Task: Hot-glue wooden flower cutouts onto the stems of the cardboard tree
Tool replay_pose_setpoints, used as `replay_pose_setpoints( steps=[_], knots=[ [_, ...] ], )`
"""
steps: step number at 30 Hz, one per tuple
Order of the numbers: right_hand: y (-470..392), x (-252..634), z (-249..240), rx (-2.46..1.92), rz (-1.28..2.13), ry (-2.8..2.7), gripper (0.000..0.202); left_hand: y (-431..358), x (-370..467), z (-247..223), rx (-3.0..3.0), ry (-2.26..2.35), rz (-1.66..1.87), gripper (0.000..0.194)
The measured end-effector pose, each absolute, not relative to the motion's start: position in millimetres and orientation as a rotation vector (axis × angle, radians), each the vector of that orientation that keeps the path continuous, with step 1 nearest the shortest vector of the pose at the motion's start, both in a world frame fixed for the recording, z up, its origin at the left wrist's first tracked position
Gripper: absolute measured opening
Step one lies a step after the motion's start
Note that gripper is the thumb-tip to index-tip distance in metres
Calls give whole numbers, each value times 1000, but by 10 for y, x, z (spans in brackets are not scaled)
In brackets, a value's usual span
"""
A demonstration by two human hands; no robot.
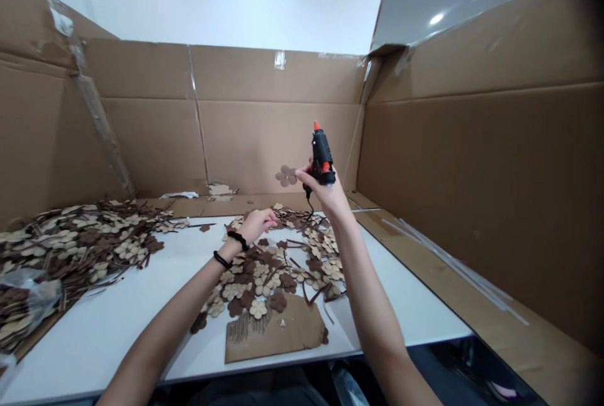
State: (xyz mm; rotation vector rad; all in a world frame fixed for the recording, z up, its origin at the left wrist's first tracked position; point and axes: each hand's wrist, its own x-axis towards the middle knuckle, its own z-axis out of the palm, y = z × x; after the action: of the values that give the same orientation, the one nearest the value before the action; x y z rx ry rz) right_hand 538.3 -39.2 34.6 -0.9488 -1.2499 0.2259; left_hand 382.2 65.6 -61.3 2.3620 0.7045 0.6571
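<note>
My right hand (325, 189) is raised above the table, closed round a black hot glue gun (323, 151) with its orange nozzle pointing up. Between the thumb and fingers of that same hand sticks out a brown flower cutout (285, 175), its petals facing me. My left hand (257, 223), with two dark bands at the wrist, hangs low over a pile of flower cutouts (262, 270) in cream and dark brown. Its fingers are curled in, and whatever they may hold cannot be made out. A dark cord runs down from the glue gun to the pile.
A bigger heap of cutouts and thin strips (94, 236) covers the left side, beside a clear plastic bag (35, 293). A cardboard piece (278, 330) lies at the white table's (401, 305) front edge. Cardboard walls (283, 78) surround it. Translucent glue sticks (453, 264) lie right.
</note>
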Motion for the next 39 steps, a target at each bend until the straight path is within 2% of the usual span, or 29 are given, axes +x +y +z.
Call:
replay_pose_setpoints(
  steps=[6,9,13,30,39],
  knots=[
    [-376,5401,333,-986,201,-1264,26,341,3377,204,1956,629,888,30],
    [-342,5377,294,-1002,270,-1377,27,153,3261,391,1860,571,1007,31],
    [-304,5303,266,-976,355,-1502,26,122,3299,373,1770,538,988,31],
    [-433,5224,360,-958,296,-1629,24,147,3389,264,1687,542,887,31],
    [-452,5178,371,-988,303,-1649,27,46,3423,291,1633,521,991,31]
  ],
)
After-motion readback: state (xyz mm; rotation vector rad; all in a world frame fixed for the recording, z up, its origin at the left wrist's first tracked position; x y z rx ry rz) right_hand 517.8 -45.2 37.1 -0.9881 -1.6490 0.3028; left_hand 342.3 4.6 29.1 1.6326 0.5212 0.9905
